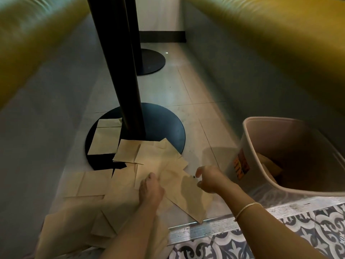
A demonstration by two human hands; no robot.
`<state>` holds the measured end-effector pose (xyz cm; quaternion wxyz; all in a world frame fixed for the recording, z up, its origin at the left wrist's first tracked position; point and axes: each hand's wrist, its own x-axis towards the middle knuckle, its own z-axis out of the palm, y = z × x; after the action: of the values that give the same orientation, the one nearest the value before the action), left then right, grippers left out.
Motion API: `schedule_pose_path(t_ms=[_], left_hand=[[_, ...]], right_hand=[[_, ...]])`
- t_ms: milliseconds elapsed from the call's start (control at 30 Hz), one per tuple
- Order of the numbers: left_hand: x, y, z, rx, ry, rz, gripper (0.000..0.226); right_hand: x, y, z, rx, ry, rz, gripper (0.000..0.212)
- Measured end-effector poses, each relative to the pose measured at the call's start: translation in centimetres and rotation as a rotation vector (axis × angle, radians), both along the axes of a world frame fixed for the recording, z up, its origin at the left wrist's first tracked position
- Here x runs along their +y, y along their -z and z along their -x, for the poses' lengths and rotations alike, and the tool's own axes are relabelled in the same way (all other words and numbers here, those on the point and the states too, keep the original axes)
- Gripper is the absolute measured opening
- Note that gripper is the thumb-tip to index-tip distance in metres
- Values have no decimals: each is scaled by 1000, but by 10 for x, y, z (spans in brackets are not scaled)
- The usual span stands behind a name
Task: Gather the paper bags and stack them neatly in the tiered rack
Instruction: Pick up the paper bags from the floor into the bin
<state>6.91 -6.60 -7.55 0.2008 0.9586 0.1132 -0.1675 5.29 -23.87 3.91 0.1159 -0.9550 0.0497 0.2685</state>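
Flat brown paper bags (130, 176) lie scattered and overlapping across the tiled floor (188, 98) in the lower centre of the frame; several rest on the round black table base (164, 124). The left hand (150, 189) presses palm-down on the bags, fingers extended, clamped on nothing. The right hand (209, 179) hovers at the edge of one bag (186, 195), fingers curled; whether it grips the bag cannot be determined. A beige plastic bin (261, 146) stands at right, with brown paper inside.

Tile floor (188, 94) btwn yellow benches (280, 43)
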Motion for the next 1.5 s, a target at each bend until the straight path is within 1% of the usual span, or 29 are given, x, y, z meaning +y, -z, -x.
schedule_pose_path(t_ms=[67,100,133,167,200,233,267,300,367,400,433,467,533,567,600,633,700,800,833,900,967,1033,1100,1200,1267,1333,1367,1433,1500], left_hand=[[-2,-3,0,-32,52,5,25],[-3,-4,-1,-69,85,21,22],[-6,-9,-1,-104,108,84,18],[-11,-15,-2,-114,130,187,13],[-16,-25,-3,-96,168,293,8],[-22,-35,-5,-68,220,395,4],[-26,-45,-7,-43,275,463,4],[-29,-53,-10,-28,305,515,4],[-29,-59,-19,-7,280,576,7],[-26,-59,-24,-9,232,584,12],[-21,-55,-29,-25,155,573,21],[-13,-50,-33,-56,69,508,32],[8,-35,-36,-95,-71,239,54],[20,-29,-33,-74,-124,107,62],[29,-24,-28,-30,-166,28,68],[35,-19,-23,8,-201,-2,72],[39,-9,-14,45,-260,40,68],[37,2,-10,18,-389,142,49],[36,2,-9,-7,-394,135,41],[36,0,-7,-81,-340,85,29],[36,-10,-7,-147,-277,113,20],[35,-30,-13,-211,-264,229,18],[30,-58,-26,-316,-276,379,17],[13,-117,-45,-486,-213,568,11],[-5,-159,-55,-581,-197,664,8],[-26,-200,-62,-667,-203,806,4],[-37,-220,-64,-708,-197,858,7],[-61,-256,-63,-794,-170,904,13],[-83,-285,-58,-854,-105,918,13]], right_hand=[[2,-1,-1,-2,-15,10,36],[3,-2,-1,-13,-20,8,43],[5,-3,-1,-32,-28,7,52],[6,-4,-1,-70,-50,16,62],[8,-7,-2,-118,-88,42,70],[10,-8,-4,-168,-137,80,74],[13,-11,-6,-211,-182,119,71],[15,-14,-8,-245,-211,145,63],[17,-19,-10,-278,-210,158,38],[18,-21,-10,-279,-185,148,29],[18,-23,-9,-283,-161,137,25],[18,-24,-8,-293,-140,132,24],[17,-26,-8,-331,-105,128,22],[17,-28,-8,-352,-89,131,23],[17,-30,-9,-373,-77,136,23],[17,-33,-9,-388,-69,141,24],[18,-38,-8,-409,-68,144,26],[21,-47,-8,-428,-66,154,26],[22,-50,-9,-435,-59,157,26],[21,-57,-10,-461,-35,151,27],[19,-70,-12,-498,-1,123,27],[14,-88,-13,-548,45,85,27],[5,-113,-14,-621,135,28,27],[-16,-162,-5,-842,317,-56,28],[-33,-199,6,-968,427,-46,34],[-50,-235,20,-1072,520,-54,36],[-59,-250,26,-1112,554,-53,37],[-80,-271,35,-1116,626,-2,38],[-103,-280,39,-1032,702,71,34]])
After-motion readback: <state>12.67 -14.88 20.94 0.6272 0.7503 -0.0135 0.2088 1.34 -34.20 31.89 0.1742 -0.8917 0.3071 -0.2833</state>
